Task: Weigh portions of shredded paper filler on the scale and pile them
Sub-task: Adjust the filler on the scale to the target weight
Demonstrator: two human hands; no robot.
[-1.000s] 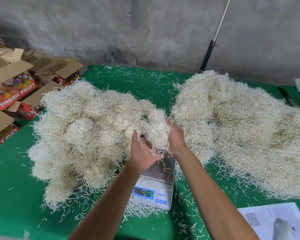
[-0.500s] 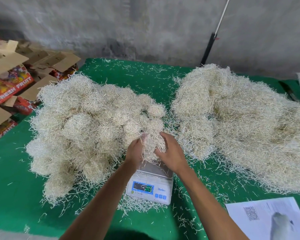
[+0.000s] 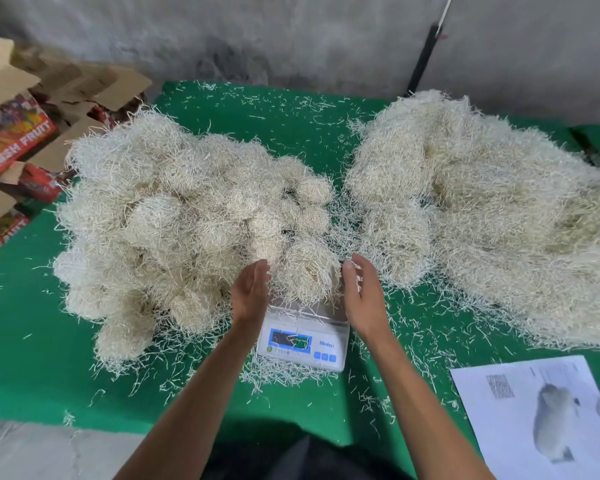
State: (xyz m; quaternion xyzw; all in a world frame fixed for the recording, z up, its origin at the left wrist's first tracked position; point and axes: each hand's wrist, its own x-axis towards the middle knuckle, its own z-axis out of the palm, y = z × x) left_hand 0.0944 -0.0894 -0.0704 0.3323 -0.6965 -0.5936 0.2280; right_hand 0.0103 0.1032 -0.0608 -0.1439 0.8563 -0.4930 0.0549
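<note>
Pale shredded-paper portion [image 3: 305,271] rests on the scale [image 3: 303,336], released so the reading can settle; left hand [image 3: 252,292] and right hand [image 3: 362,294] flank it, fingers straight, holding nothing, between two piles on the green surface [image 3: 32,358].

You had two hands [image 3: 252,292] [image 3: 362,296], one scale [image 3: 303,336], two filler heaps [image 3: 174,223] [image 3: 492,216], one wad [image 3: 307,271], one sheet [image 3: 534,414].
</note>
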